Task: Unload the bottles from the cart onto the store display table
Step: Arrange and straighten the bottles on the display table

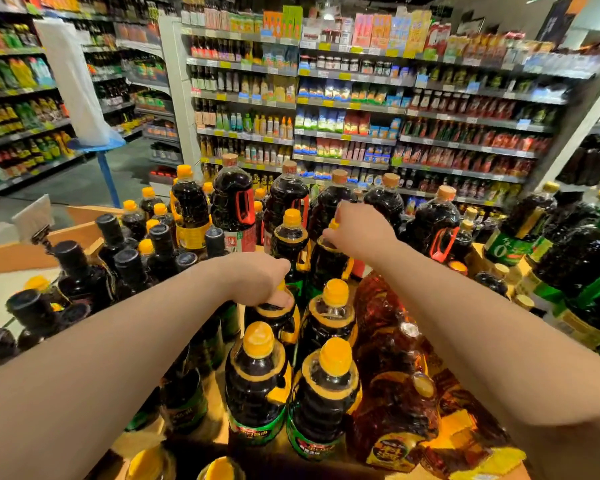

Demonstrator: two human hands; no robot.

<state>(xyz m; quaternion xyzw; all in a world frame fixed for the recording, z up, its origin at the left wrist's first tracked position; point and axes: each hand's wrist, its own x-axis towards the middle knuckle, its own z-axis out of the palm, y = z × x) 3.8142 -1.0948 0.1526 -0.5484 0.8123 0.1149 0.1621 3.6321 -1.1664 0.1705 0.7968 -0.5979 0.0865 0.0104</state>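
Yellow caps crowd the view: dark sauce bottles stand packed together on the wooden display table [84, 233]; my left hand [257, 278] is curled over the neck and cap of one yellow-capped bottle [274, 317] near the middle, and my right hand [357, 230] is curled round the top of a second bottle [329, 261] a little farther back, so both hands are grasping bottles rather than hanging loose. The cart itself I cannot make out from here; these two bottles look to be already among the display stock, so I judge the step to be setting them down. To do it well I would lower each straight into its gap, keep it upright, and let go only once the base sits flat; the necks are slick plastic and the bottles look heavy. Just beside my right forearm stands a plastic-wrapped amber pack [392, 358]; taller red-handled jugs [232, 206] rise behind; black-capped bottles [132, 268] crowd the left; any sideways swing could topple a neighbour. Stocked shelves [347, 109] fill the background.
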